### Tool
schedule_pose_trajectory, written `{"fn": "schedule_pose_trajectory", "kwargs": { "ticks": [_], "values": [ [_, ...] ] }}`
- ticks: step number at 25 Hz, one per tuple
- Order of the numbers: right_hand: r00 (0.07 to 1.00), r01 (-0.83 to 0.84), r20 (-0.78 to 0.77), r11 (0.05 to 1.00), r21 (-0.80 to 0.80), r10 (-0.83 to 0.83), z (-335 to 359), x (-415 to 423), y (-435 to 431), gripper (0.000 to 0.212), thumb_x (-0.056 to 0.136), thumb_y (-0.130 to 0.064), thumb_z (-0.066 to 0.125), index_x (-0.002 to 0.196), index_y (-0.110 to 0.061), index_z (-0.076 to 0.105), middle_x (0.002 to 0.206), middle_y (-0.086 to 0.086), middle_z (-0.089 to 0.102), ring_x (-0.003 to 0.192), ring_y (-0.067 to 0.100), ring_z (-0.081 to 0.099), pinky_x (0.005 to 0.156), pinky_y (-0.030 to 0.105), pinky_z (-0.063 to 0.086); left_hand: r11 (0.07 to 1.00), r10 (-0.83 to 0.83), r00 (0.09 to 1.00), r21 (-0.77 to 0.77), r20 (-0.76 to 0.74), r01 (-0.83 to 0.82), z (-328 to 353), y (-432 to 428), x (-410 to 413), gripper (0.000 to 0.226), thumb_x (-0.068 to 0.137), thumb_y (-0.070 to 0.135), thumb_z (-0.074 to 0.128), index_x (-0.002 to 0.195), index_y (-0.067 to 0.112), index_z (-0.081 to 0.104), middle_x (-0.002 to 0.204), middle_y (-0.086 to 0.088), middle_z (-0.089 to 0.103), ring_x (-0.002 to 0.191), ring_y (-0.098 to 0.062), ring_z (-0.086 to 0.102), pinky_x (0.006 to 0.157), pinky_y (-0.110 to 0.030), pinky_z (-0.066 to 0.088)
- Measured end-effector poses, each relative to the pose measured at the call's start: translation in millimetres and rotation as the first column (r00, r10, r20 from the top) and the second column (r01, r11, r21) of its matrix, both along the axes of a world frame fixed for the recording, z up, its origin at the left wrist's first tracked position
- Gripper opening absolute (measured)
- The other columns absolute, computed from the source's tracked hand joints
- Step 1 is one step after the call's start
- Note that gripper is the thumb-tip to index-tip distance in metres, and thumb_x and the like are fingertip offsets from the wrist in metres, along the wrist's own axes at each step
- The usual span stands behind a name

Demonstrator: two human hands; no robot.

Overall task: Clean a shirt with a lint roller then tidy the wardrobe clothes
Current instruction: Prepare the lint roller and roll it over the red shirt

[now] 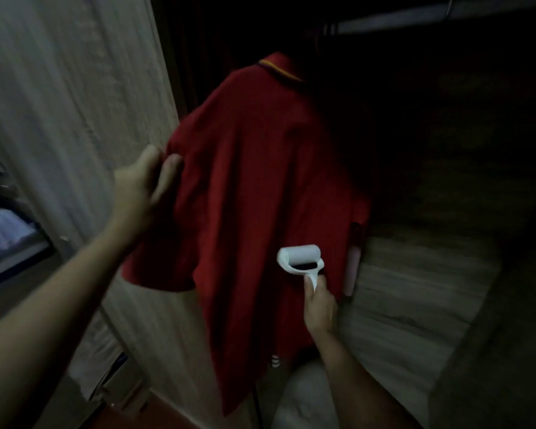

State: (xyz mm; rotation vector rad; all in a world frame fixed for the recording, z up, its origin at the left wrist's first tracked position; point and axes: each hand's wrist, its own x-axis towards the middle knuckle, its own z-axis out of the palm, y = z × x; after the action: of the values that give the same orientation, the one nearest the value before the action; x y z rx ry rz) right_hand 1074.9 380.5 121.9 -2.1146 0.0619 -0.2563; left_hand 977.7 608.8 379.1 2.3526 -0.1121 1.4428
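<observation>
1. Two bare hands, one lint roller, one red shirt
2. Nearest, the right hand [320, 305] is clenched round the white lint roller [300, 261] handle; the handle points up, the roll's long axis lies roughly crosswise, against the shirt's lower right
3. The left hand [143, 187] pinches the shirt's left sleeve edge
4. The red shirt [254, 212] hangs lengthwise, collar uppermost, inside the dark wardrobe [446, 150]
</observation>
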Motion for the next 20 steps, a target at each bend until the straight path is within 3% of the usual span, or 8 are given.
{"fn": "schedule_pose_trajectory", "kwargs": {
  "ticks": [3,7,9,11,13,16,18,20],
  "values": [
    [0.996,0.024,0.089,1.0,0.015,-0.025,29.1,1.5,-11.1,0.034,0.097,-0.04,0.037,0.101,-0.009,0.049,0.079,0.017,0.066,0.075,0.036,0.064,0.06,0.033,0.039,0.984,-0.168,0.985,-0.069,-0.037,0.165,-29.4,-40.2,-20.0,0.032,0.092,0.034,0.045,0.069,0.014,0.035,0.051,0.004,0.023,0.046,0.008,0.037,0.049,-0.014,0.029],
    [0.988,0.05,0.144,0.997,0.064,-0.059,57.1,-1.4,-26.0,0.031,0.097,-0.04,0.037,0.096,-0.011,0.048,0.069,0.01,0.059,0.071,0.035,0.063,0.06,0.038,0.046,0.977,-0.203,0.966,-0.104,-0.158,0.188,-38.1,-68.1,-11.2,0.034,0.09,0.032,0.056,0.07,0.015,0.034,0.049,0.01,0.033,0.047,0.007,0.045,0.047,-0.009,0.03],
    [0.981,0.064,0.181,0.996,0.06,-0.073,68.4,-6.7,-33.8,0.031,0.096,-0.041,0.036,0.095,-0.012,0.048,0.066,0.005,0.056,0.069,0.035,0.062,0.062,0.043,0.05,0.956,-0.238,0.951,-0.219,-0.197,0.194,-27.3,-84.5,-7.2,0.024,0.088,0.025,0.063,0.082,0.016,0.042,0.057,0.01,0.047,0.051,0.004,0.05,0.049,-0.007,0.035],
    [0.976,0.068,0.206,0.997,0.043,-0.075,75.5,-10.3,-42.5,0.031,0.097,-0.04,0.036,0.101,-0.013,0.05,0.065,0.004,0.057,0.066,0.031,0.061,0.061,0.042,0.05,0.904,-0.333,0.917,-0.351,-0.219,0.244,-7.3,-100.6,-0.3,0.03,0.085,0.029,0.066,0.103,0.018,0.046,0.075,0.011,0.059,0.063,0.003,0.058,0.057,-0.006,0.042],
    [0.969,0.069,0.234,0.997,0.037,-0.075,80.4,-13.1,-51.7,0.033,0.097,-0.041,0.036,0.113,-0.015,0.049,0.071,0.008,0.062,0.066,0.028,0.061,0.058,0.036,0.046,0.871,-0.405,0.888,-0.387,-0.217,0.303,17.1,-117.8,12.1,0.045,0.084,0.034,0.066,0.118,0.016,0.045,0.092,0.005,0.063,0.082,-0.009,0.064,0.072,-0.02,0.05],
    [0.963,0.071,0.254,0.995,0.065,-0.086,92.7,-16.7,-64.1,0.035,0.097,-0.042,0.034,0.117,-0.017,0.049,0.071,0.004,0.061,0.064,0.022,0.059,0.054,0.029,0.041,0.938,-0.299,0.893,-0.272,-0.335,0.212,53.8,-143.1,39.0,0.05,0.088,0.038,0.058,0.126,0.009,0.044,0.109,-0.006,0.06,0.102,-0.024,0.061,0.079,-0.03,0.045],
    [0.963,0.089,0.25,0.995,0.055,-0.1,99.6,-18.9,-71.6,0.033,0.096,-0.046,0.031,0.105,-0.021,0.05,0.064,0.001,0.058,0.058,0.021,0.058,0.053,0.032,0.043,0.98,-0.179,0.886,-0.154,-0.427,0.124,69.6,-157.4,55.9,0.043,0.094,0.035,0.049,0.124,0.004,0.046,0.107,-0.01,0.056,0.104,-0.03,0.058,0.074,-0.031,0.039],
    [0.958,0.106,0.262,0.993,0.051,-0.116,104.5,-23.0,-78.5,0.035,0.093,-0.051,0.028,0.094,-0.023,0.048,0.059,0.0,0.056,0.053,0.021,0.056,0.054,0.038,0.047,0.99,-0.139,0.886,-0.043,-0.443,0.135,73.4,-170.5,68.0,0.035,0.097,0.028,0.042,0.117,0.0,0.049,0.111,-0.02,0.059,0.105,-0.037,0.056,0.079,-0.038,0.041]
  ]
}}
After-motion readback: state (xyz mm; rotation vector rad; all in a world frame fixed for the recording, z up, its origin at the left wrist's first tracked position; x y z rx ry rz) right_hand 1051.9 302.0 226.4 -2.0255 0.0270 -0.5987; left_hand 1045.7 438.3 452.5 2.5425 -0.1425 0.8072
